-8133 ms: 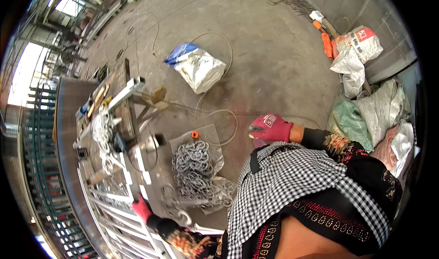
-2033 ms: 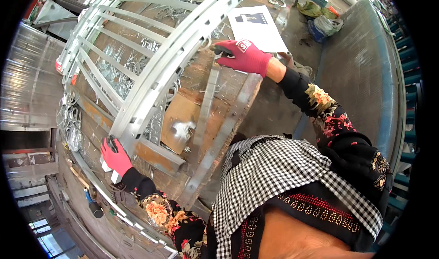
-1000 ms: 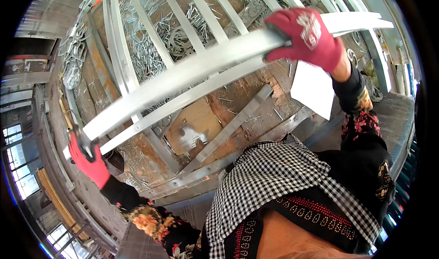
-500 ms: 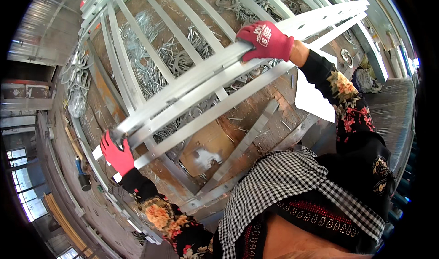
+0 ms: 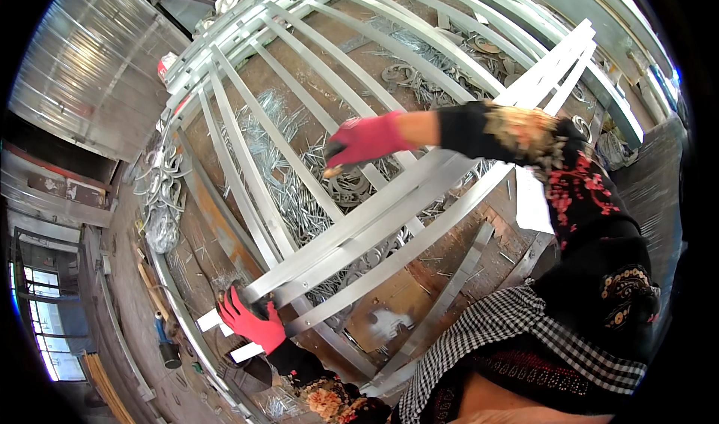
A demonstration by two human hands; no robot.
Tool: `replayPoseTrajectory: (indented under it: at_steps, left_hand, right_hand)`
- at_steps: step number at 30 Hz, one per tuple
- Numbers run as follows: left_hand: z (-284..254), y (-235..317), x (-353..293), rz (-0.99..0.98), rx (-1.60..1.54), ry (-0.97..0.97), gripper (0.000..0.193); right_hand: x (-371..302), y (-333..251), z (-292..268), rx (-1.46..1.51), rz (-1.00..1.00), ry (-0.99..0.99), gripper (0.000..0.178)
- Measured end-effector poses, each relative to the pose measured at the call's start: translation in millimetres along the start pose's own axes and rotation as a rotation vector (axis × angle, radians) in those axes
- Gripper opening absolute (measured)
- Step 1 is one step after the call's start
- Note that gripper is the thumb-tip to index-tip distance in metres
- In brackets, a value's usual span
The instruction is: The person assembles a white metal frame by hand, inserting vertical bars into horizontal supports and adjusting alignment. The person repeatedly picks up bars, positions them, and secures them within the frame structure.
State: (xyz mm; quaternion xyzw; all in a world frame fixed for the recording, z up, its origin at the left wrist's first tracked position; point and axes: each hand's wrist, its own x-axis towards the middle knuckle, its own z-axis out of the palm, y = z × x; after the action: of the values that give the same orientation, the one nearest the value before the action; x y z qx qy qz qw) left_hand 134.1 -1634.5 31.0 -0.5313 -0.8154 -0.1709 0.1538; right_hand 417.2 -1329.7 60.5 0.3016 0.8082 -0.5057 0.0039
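My left hand (image 5: 253, 319), in a red glove with dark fingertips, grips the near left end of a long silver metal bar (image 5: 352, 241). Pale bar ends stick out past the glove. Another flat bar (image 5: 408, 263) runs alongside on my side. My right hand (image 5: 365, 139), gloved the same way, is off the bars and reaches left above the slatted metal frame. Its fingers are drawn together and slightly blurred; what they hold, if anything, is hidden. Below it lie piles of screws or nails (image 5: 288, 188) and curled metal pieces (image 5: 350, 188).
Long slats (image 5: 277, 143) cross the workbench toward the far side. A hammer-like tool with a blue handle (image 5: 166, 342) lies at the left, below a heap of scroll-shaped metal pieces (image 5: 161, 177). White paper (image 5: 532, 199) and a wrapped stack (image 5: 651, 177) are at the right.
My right hand has let go of the bar and moved left over the frame. My left hand stays at the bar's end. The whole view has shifted.
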Motion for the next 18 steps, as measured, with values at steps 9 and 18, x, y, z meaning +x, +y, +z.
replayPoseTrajectory:
  at_steps: [9, 18]
  left_hand:
    - [1, -16, 6, 0.06, 0.013, 0.094, 0.077]
    - [5, -17, 4, 0.055, -0.058, 0.143, 0.077]
  right_hand:
    - [158, 38, 103, -0.364, 0.139, -0.035, 0.068]
    - [154, 35, 85, -0.146, 0.13, 0.269, 0.063]
